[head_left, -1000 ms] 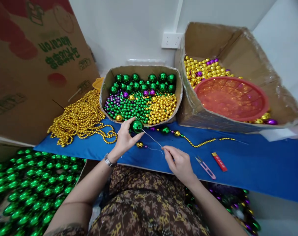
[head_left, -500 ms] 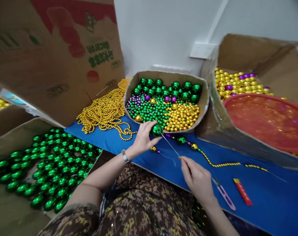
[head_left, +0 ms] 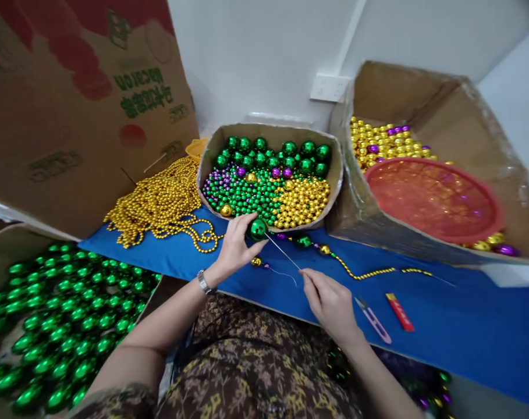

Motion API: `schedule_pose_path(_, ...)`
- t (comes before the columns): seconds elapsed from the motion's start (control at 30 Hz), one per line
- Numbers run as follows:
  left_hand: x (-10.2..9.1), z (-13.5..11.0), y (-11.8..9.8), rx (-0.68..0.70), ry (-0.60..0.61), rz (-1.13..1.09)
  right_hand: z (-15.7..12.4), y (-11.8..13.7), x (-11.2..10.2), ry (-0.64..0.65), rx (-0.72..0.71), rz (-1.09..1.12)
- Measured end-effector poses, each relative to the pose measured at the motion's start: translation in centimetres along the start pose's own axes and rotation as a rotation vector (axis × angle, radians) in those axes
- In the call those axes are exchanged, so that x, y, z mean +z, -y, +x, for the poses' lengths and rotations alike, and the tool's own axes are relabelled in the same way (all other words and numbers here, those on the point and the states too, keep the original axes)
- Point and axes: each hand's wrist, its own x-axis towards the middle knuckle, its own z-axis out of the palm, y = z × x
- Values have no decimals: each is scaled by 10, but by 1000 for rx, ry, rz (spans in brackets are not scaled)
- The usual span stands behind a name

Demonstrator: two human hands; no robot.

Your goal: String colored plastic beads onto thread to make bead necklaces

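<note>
My left hand [head_left: 234,250] pinches a large shiny green bead [head_left: 257,228] between thumb and fingers, just in front of the bead box. In my right hand [head_left: 332,302] is a thin metal needle [head_left: 284,252], gripped at its near end, with its far tip at the green bead. Whether the tip is inside the bead's hole I cannot tell. Beside the green bead, a strand of purple, green and gold beads [head_left: 325,249] runs right along the blue cloth, ending in small gold beads and thread. Below my left fingers lies a gold bead [head_left: 256,262] with a loose thread end.
A cut-down cardboard box [head_left: 337,192] holds green, purple and gold beads. Gold bead chains [head_left: 159,198] are piled left of it. Pink-handled snips [head_left: 375,322] and a red cutter-like item [head_left: 400,312] lie right. A red basket [head_left: 434,201] sits in another box; green beads [head_left: 72,320] fill the lower-left box.
The view has turned slightly right, so everything sits further left in the picture. Both hands keep their hold on the green bead and needle, with little visible movement between them.
</note>
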Motion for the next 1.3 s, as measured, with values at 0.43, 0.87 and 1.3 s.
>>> schedule_pose_path(0.43, 17, -4, -23, 117, 117, -47, -4, 2, 9, 59, 107, -90)
schedule_pose_path(0.87, 35, -10, -39, -383, 192, -905, -15, -5, 17, 18, 190, 44)
schedule_pose_path(1.3, 14, 57, 2, -118, 229, -156, -13, -11, 8, -79, 235, 69)
